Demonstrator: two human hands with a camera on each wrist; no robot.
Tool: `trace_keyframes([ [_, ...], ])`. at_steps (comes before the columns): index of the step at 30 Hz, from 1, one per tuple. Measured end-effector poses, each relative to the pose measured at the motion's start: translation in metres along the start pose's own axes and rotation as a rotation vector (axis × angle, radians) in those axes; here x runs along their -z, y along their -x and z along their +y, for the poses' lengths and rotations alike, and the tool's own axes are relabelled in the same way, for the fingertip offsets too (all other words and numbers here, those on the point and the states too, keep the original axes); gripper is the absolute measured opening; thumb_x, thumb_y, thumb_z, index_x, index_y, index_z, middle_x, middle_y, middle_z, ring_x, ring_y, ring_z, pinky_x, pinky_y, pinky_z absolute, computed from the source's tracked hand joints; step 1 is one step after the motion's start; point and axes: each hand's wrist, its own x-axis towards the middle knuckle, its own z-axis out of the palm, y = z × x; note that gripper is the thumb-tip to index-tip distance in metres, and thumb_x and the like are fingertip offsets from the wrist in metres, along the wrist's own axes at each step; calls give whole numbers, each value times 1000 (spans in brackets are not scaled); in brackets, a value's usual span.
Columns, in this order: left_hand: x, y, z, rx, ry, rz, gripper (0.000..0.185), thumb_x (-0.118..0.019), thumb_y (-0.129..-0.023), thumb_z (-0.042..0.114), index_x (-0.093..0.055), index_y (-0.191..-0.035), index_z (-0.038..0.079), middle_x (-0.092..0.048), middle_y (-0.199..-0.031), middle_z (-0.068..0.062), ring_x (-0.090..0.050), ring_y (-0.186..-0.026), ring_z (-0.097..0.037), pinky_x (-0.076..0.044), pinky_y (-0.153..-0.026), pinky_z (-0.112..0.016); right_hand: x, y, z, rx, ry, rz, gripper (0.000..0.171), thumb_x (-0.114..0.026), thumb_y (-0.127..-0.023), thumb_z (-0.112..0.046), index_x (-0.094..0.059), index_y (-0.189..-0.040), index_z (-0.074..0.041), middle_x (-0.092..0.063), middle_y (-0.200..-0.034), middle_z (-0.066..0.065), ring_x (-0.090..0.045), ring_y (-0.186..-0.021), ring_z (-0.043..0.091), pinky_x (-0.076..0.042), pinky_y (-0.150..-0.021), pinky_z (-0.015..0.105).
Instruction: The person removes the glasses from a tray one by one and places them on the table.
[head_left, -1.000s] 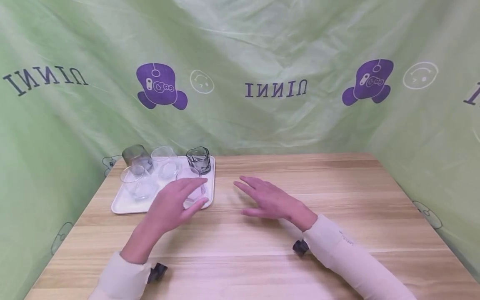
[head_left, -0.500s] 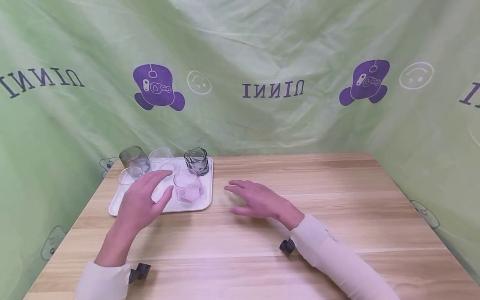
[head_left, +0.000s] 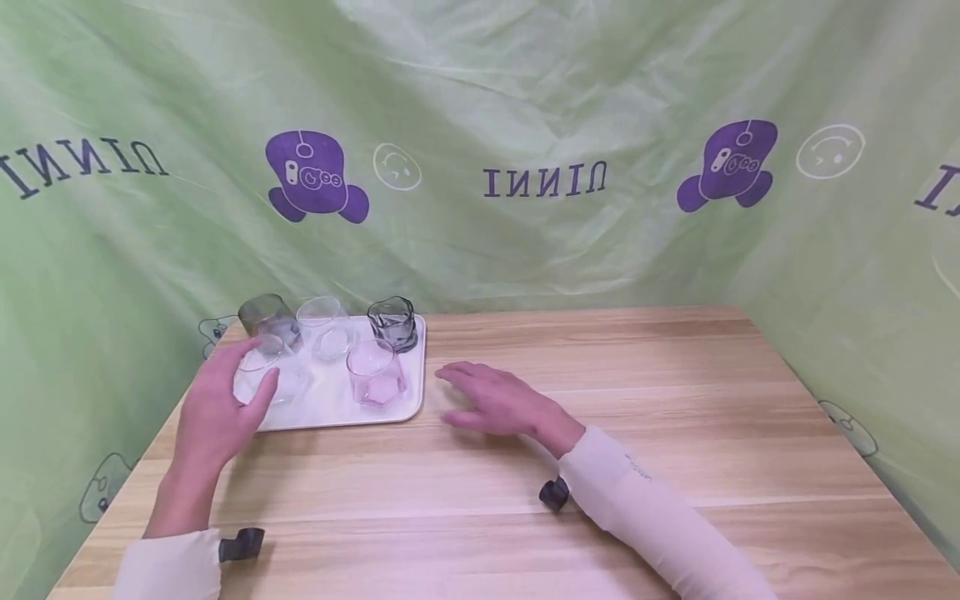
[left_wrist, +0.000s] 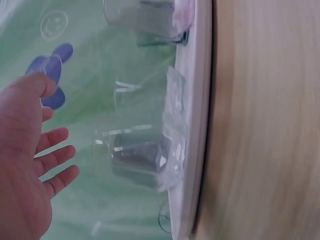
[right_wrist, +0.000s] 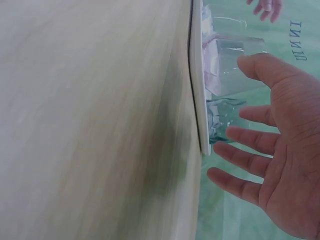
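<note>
Left hand (head_left: 217, 400) at near-left corner of white tray (head_left: 408, 367), fingers spread and cupped about clear glass (head_left: 264, 377); firm grasp not discernible, wrist view shows palm apart from glass. Right hand (head_left: 498, 400) flat, fingers straight, over wooden table (head_left: 675, 400) just beside tray's right edge, holding nothing. Pink-tinted glass (head_left: 375, 379) near-right on tray; dark glass (head_left: 393, 322), second clear glass (head_left: 324, 327), grey glass (head_left: 264, 315) along far row. Green printed backdrop (head_left: 525, 125) behind.
</note>
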Motion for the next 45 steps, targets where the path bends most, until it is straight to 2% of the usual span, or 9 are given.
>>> trace_keyframes([
  [5, 8, 4, -22, 114, -7, -119, 68, -70, -97, 25, -41, -151, -4, -45, -145, -34, -40, -133, -55, -31, -106, -71, -6, -10, -1, -7, -31, 12, 73, -58, -103, -50, -39, -157, -5, -41, -160, 14, -39, -146, 26, -32, -119, 41],
  [13, 6, 12, -45, 169, 32, -342, 95, -71, -97, 34, -13, -160, -7, -21, -157, -42, -18, -142, -62, -14, -112, -76, -6, -21, -1, -32, -79, -20, 72, -61, -102, -45, -40, -156, -3, -43, -158, 15, -40, -145, 28, -30, -119, 39],
  [21, 6, 13, -56, 268, 46, -407, 114, -68, -97, 47, 13, -161, -2, 3, -162, -41, 0, -147, -61, -6, -114, -74, -14, -30, 4, -57, -88, -41, 76, -60, -102, -47, -35, -159, -3, -40, -160, 15, -39, -146, 28, -30, -119, 40],
  [25, 8, 14, -60, 276, 56, -429, 116, -70, -96, 47, 13, -161, -1, 1, -160, -43, -3, -145, -63, -9, -111, -77, -16, -35, 3, -57, -101, -46, 77, -61, -102, -46, -33, -160, -4, -38, -162, 15, -36, -148, 28, -29, -120, 41],
  [29, 9, 14, -64, 315, 57, -507, 118, -70, -95, 47, 12, -158, -9, 0, -156, -48, -4, -143, -66, -11, -110, -78, -19, -41, 1, -62, -96, -54, 77, -61, -102, -44, -32, -160, -3, -37, -162, 15, -35, -149, 26, -27, -120, 38],
  [32, 6, 14, -67, 298, 72, -520, 112, -76, -92, 43, -4, -156, -16, -17, -153, -48, -19, -140, -65, -20, -108, -77, -20, -44, -3, -68, -91, -62, 79, -60, -102, -47, -31, -160, -2, -34, -164, 15, -32, -150, 25, -25, -121, 35],
  [36, 2, 16, -73, 236, 77, -500, 99, -83, -86, 36, -28, -150, -16, -40, -139, -40, -36, -127, -58, -30, -102, -73, -21, -47, -8, -97, -83, -84, 83, -59, -101, -52, -29, -161, -2, -26, -167, 15, -26, -153, 25, -22, -122, 36],
  [41, 0, 19, -78, 245, 45, -585, 102, -81, -87, 40, -25, -149, -20, -35, -140, -43, -31, -128, -60, -27, -104, -74, -20, -50, -12, -121, -73, -121, 85, -59, -101, -52, -27, -162, -1, -18, -169, 17, -21, -154, 26, -22, -122, 40],
  [45, -3, 19, -80, 229, 71, -615, 102, -82, -87, 37, -23, -149, -20, -35, -141, -44, -32, -129, -60, -27, -105, -74, -21, -53, -11, -135, -38, -138, 85, -58, -101, -53, -27, -161, -1, -14, -170, 17, -20, -155, 26, -24, -122, 44],
])
